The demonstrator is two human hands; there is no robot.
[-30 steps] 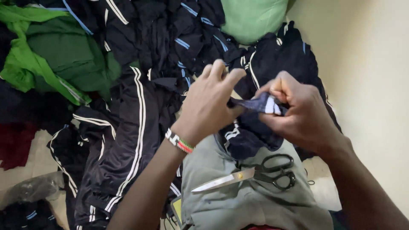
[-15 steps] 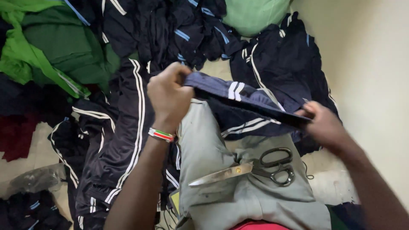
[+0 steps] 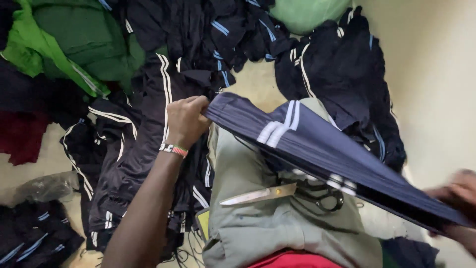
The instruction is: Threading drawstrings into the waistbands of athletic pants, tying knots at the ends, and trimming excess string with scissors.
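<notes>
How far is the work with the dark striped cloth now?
In hand: the left hand and right hand stretch a navy striped fabric piece taut. The scissors lie unused on the lap. Left: heaps of dark striped garments around; none looks visibly finished.

Wall: a plain cream wall (image 3: 436,74) runs down the right side, bare and smooth.
Floor: pale floor (image 3: 255,82) shows in small gaps, in the middle far part and at the near left.
Clutter on floor: dark striped clothes (image 3: 129,149) lie heaped across the left and far side; green clothes (image 3: 74,34) sit at the far left, a dark red cloth (image 3: 20,139) at the left edge.
Light: soft and even, no hard shadows.
</notes>
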